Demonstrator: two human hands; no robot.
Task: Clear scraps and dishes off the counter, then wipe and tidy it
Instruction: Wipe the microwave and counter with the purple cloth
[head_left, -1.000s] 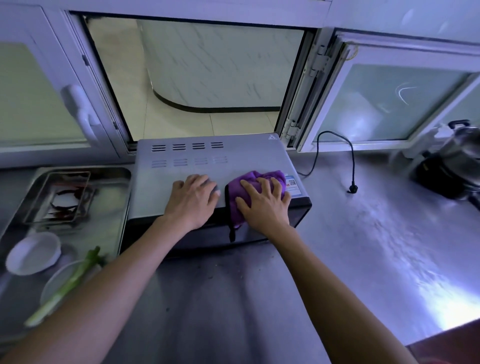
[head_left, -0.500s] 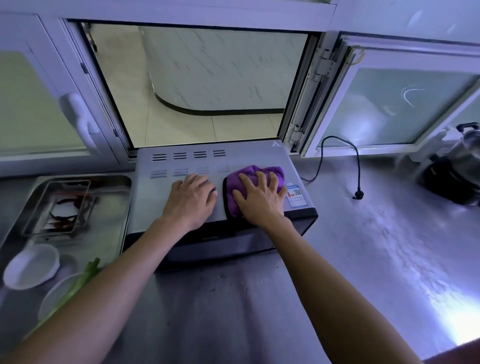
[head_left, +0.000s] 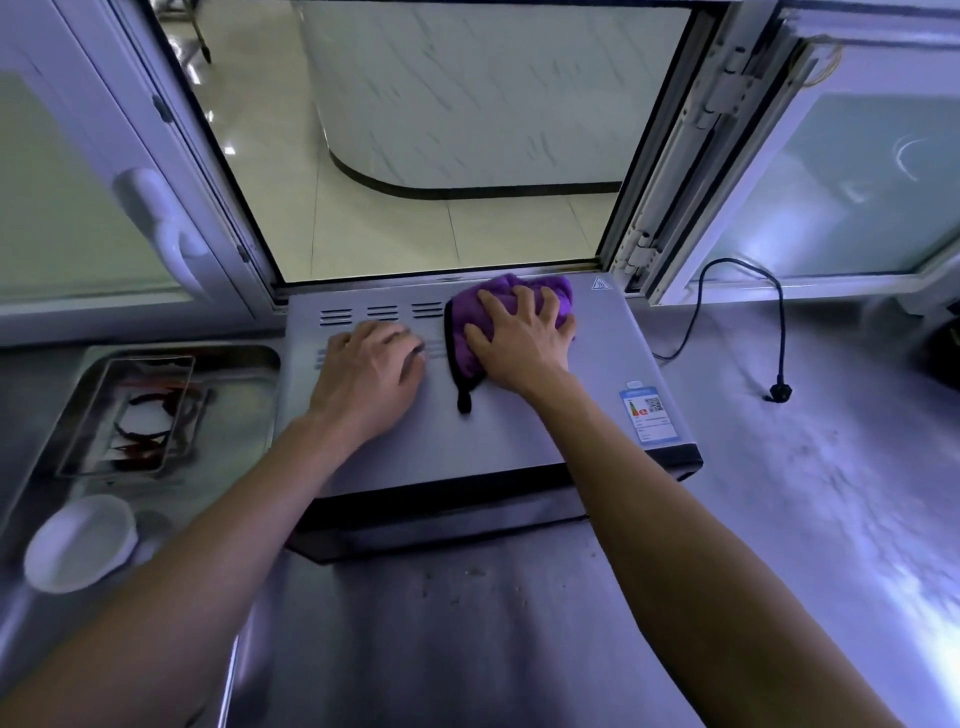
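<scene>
Presently, wiping step: right hand (head_left: 519, 340) presses purple cloth (head_left: 511, 312) with spread fingers at oven (head_left: 519, 431) top's far edge, left hand (head_left: 371, 382) flat; next, nearer strokes

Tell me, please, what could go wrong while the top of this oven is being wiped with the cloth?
1. The right hand presses the purple cloth at the oven top's back edge, by the open window; a hard stroke might push it out.
2. The left hand lies on the vent slots; wiped crumbs could fall in.
3. The unplugged cord trails on the counter and could snag.
</scene>
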